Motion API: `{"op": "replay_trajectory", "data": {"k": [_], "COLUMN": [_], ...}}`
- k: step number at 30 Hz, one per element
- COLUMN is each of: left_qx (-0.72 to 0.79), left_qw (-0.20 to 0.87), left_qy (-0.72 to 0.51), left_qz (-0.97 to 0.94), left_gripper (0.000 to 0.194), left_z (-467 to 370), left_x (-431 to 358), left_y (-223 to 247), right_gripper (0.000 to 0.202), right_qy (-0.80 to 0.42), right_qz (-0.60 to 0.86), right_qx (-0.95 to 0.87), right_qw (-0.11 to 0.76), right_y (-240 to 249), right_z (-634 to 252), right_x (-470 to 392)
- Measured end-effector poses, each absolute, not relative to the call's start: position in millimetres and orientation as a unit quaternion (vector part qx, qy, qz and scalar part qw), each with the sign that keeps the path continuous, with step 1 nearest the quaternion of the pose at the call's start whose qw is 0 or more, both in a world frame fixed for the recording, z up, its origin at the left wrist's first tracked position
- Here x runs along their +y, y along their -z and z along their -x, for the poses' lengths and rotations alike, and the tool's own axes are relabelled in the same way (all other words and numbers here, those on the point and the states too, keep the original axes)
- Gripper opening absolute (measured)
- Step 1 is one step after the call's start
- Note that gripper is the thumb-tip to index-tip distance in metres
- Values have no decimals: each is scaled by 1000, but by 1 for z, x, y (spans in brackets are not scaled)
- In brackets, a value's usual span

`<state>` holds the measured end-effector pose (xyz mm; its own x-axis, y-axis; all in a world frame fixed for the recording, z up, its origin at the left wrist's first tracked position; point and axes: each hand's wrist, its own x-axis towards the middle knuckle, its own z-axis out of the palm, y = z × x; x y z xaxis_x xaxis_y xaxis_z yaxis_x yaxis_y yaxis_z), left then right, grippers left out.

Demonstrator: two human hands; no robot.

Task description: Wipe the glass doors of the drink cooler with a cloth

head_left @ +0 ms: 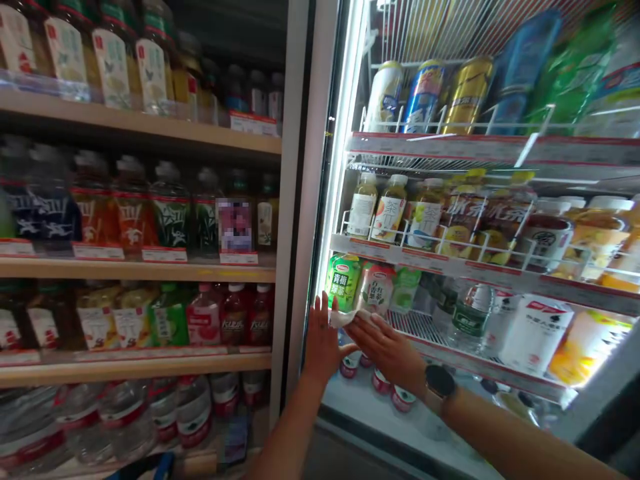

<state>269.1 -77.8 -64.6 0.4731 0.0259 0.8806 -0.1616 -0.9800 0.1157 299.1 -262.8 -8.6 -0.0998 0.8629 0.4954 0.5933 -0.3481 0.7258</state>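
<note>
My right hand (380,343), with a dark watch (440,381) on its wrist, presses a folded white cloth (345,319) against the front edge of a lower fridge shelf. Its fingers lie together over the cloth, hiding part of it. Beside it my left hand (324,337) is raised at the left end of that shelf, fingers stretched upward and thumb out towards the right hand. I cannot tell whether it touches the fridge frame. Just behind the cloth stand a green bottle (343,281) and a red-and-green bottle (375,288).
The lit fridge holds wire-railed shelves, with tea bottles (390,208) in the middle and cans (423,97) above. Below my hands are small red-and-white containers (403,398). A grey upright (290,200) separates it from wooden shelves (135,269) of bottles on the left.
</note>
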Motion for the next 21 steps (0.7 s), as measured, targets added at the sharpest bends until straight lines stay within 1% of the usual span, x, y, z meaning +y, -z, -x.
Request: {"op": "replay_trajectory", "data": {"k": [2, 3, 5, 7, 10, 12, 14, 15, 17, 21], "left_qx": [-50, -52, -51, -47, -43, -38, -37, -37, -35, -40], "left_qw": [95, 96, 92, 82, 68, 68, 67, 67, 66, 63], "left_qy": [-498, -494, -494, -501, -508, -504, -505, -506, -507, -504], "left_qz": [-860, -863, -863, -860, -857, -860, -860, -859, -859, -860], "left_gripper": [114, 115, 118, 123, 130, 133, 134, 134, 134, 133], "left_z": [-267, -265, -264, -263, -264, -265, -265, -265, -264, -263], "left_x": [-74, -72, -71, -71, -72, -71, -71, -71, -71, -70], "left_y": [63, 63, 61, 61, 61, 61, 60, 60, 60, 61], "right_gripper": [54, 53, 52, 51, 55, 62, 65, 65, 63, 60], "right_qy": [-481, -476, -471, -476, -503, -545, -584, -591, -575, -506], "right_qz": [-657, -655, -646, -643, -674, -690, -694, -694, -695, -675], "right_qx": [563, 569, 583, 582, 524, 467, 418, 408, 427, 523], "right_qw": [140, 141, 144, 147, 133, 93, 57, 51, 68, 120], "right_y": [32, 36, 25, -6, -72, -110, -129, -128, -109, -24], "right_z": [-300, -301, -301, -301, -300, -300, -300, -300, -300, -297], "right_x": [-270, -273, -275, -274, -268, -266, -264, -264, -264, -273]}}
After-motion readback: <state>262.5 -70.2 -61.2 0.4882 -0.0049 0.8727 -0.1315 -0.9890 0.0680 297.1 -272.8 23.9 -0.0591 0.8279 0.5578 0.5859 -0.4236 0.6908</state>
